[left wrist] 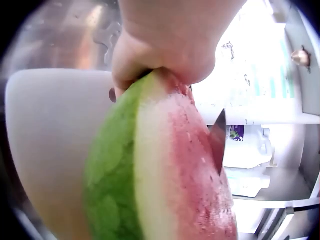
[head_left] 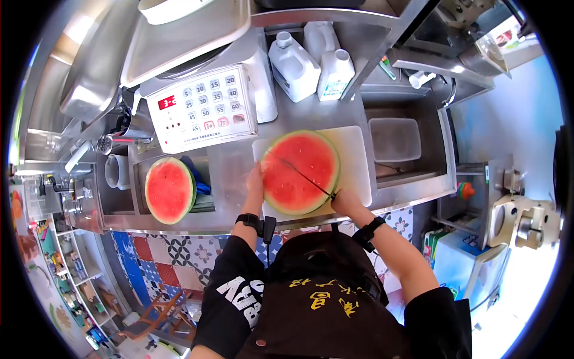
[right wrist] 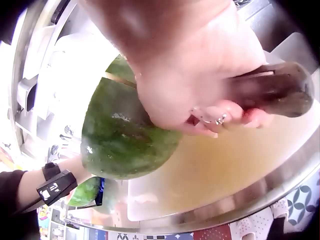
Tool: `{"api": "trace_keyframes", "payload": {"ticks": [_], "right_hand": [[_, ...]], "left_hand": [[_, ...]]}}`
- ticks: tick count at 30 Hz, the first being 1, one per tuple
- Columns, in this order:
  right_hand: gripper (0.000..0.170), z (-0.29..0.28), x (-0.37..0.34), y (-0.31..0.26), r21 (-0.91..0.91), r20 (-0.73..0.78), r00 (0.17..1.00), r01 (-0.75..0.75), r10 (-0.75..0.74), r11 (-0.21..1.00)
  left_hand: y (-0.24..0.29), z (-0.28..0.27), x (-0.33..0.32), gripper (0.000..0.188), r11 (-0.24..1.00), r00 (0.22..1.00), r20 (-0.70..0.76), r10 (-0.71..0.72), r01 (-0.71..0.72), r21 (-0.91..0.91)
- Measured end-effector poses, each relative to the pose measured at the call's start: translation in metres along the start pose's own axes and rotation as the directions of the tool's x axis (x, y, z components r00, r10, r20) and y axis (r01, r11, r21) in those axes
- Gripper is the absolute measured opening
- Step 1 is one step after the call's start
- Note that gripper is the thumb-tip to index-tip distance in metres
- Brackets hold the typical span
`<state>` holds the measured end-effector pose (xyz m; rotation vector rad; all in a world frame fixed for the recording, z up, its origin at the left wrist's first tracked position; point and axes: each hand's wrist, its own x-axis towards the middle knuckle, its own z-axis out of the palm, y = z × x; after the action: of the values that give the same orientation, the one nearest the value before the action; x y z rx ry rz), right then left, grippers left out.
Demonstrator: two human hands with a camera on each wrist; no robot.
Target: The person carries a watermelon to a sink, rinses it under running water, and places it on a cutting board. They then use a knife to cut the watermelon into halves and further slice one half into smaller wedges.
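Observation:
A halved watermelon [head_left: 293,158] rests on a white cutting board [head_left: 357,158], its red cut face towards the head camera. My left hand [head_left: 255,186] grips its left edge; the left wrist view shows the fingers bent over the rim between green rind [left wrist: 112,172] and flesh. My right hand [head_left: 348,203] holds a knife by its dark handle [right wrist: 272,90]. The long blade [head_left: 312,180] slants across the red face, and its tip [left wrist: 219,135] juts from the flesh. A pale slit [right wrist: 120,80] shows in the rind. Part of the blade is hidden in the melon.
Another watermelon half [head_left: 169,191] lies to the left, over a counter opening beside dark blue material [head_left: 200,176]. Behind the board stand a machine with a number keypad [head_left: 206,107] and several white jugs [head_left: 294,66]. A sink [head_left: 382,173] holding a translucent tub [head_left: 394,139] is at right.

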<state>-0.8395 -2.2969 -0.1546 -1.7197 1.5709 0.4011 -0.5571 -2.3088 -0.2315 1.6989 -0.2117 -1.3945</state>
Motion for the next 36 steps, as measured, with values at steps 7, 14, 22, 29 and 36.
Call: {"api": "trace_keyframes", "payload": {"ticks": [7,14,22,29,36], "right_hand": [[0.026,-0.011,0.020,0.008,0.114,0.189,0.974,-0.152,0.129,0.982],[0.025,0.013,0.042,0.025,-0.038,0.127,0.990,0.063,-0.058,0.997],[0.034,0.025,0.073,0.024,-0.042,0.083,0.956,0.286,-0.282,0.957],[0.033,0.035,0.092,0.032,0.110,-0.064,0.865,0.501,-0.497,0.858],[0.032,0.020,0.089,0.019,-0.014,-0.028,0.880,0.473,-0.474,0.881]], "left_hand": [[0.001,0.013,-0.035,0.056,0.963,0.990,0.075,-0.120,0.134,-0.235],[-0.018,0.005,-0.021,0.060,0.879,0.951,-0.154,0.269,-0.177,0.442],[-0.020,-0.009,-0.012,0.058,0.821,0.936,-0.165,0.310,-0.176,0.544],[-0.032,-0.017,-0.004,0.060,0.750,0.933,-0.139,0.332,-0.172,0.638],[-0.026,-0.008,0.003,0.063,0.805,0.908,-0.198,0.368,-0.205,0.556]]}}
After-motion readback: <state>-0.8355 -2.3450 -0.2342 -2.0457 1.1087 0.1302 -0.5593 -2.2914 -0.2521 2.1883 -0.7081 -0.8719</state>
